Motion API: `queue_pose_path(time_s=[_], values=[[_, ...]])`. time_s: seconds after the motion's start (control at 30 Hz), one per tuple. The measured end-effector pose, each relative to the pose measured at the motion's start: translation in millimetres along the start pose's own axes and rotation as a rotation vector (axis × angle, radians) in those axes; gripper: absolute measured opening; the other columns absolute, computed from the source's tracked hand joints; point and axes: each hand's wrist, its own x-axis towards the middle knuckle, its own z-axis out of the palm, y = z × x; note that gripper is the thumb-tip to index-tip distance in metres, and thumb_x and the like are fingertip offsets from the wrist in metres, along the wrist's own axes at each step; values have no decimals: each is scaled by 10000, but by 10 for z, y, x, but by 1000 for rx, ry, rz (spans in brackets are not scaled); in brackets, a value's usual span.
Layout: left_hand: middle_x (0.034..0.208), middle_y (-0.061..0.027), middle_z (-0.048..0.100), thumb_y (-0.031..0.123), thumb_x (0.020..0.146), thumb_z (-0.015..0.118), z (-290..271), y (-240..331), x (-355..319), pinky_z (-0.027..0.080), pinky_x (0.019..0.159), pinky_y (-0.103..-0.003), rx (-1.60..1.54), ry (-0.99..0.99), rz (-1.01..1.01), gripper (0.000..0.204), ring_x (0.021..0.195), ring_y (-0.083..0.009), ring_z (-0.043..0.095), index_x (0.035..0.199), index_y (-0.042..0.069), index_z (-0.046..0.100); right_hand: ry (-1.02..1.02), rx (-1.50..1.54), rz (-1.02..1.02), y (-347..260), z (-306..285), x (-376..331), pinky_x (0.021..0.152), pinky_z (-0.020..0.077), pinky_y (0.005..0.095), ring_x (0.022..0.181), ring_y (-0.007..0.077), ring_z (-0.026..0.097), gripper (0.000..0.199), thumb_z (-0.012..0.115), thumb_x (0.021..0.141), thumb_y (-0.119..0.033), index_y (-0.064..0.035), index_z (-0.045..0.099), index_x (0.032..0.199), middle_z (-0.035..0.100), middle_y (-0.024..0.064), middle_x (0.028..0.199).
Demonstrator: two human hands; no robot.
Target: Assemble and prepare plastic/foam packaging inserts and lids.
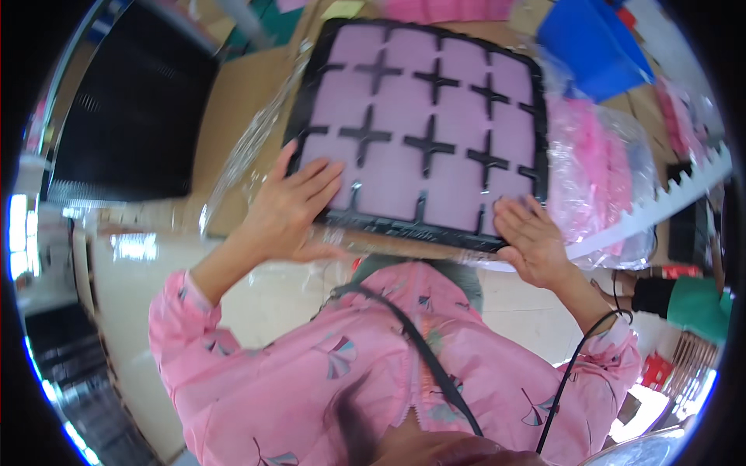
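Observation:
A square black tray (420,233) lies on the table in front of me, with pinkish-purple panels (394,175) showing between its black cross-shaped dividers. Over its near left corner rests my left hand (299,202), fingers stretched out and thumb apart along the near edge. My right hand (532,239) lies open on the near right corner, its fingertips on the panel. Clear plastic film (252,147) sticks out beyond the tray's left side and runs along its near edge. Whether the tray is inside the film, I cannot tell.
Pink pieces in clear plastic (594,171) lie right of the tray, beside a white toothed strip (649,216). A blue bin (594,46) stands at the far right. Black stacked trays (132,109) rise at the left. Another person's green sleeve (699,304) shows at right.

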Motion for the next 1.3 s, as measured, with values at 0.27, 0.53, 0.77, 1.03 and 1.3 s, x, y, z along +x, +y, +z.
queue_pose_path(time_s=[0.27,0.53,0.77,1.03,1.3], values=[[1167,-215,534,676,653,559,-45,51,141,162,1035,-554,-24,35,22,868,1105,-342,507,1036,-103,557,61,40,-9,-34,33,8,1011,310,449,1140,253,495,351,605,796,-274,8,600,1004,565,126,1159],[1183,-200,535,658,648,583,-51,81,56,156,1037,-557,-6,13,4,849,1145,-334,483,1058,-85,563,88,1,-6,115,76,-71,995,324,458,1120,262,511,303,597,800,-243,-3,613,983,579,125,1136],[1317,-164,441,601,798,466,-34,-51,-406,150,1041,-522,-156,136,-190,704,1279,-337,331,1194,23,532,397,216,238,38,-25,-424,966,349,427,1100,334,519,213,556,847,-138,42,616,946,604,187,1061],[1357,-149,395,483,923,354,497,95,-548,241,1050,-362,-799,689,-604,632,1282,-274,328,1324,-5,372,597,465,735,-67,329,-383,885,410,308,999,232,567,409,487,918,-266,72,517,1147,604,185,1054],[1383,-156,352,472,911,406,543,125,-438,251,1040,-338,-661,559,-681,623,1286,-269,320,1329,10,371,597,790,931,-69,320,-179,720,429,241,792,101,532,378,575,847,-202,78,551,1100,616,82,872]])
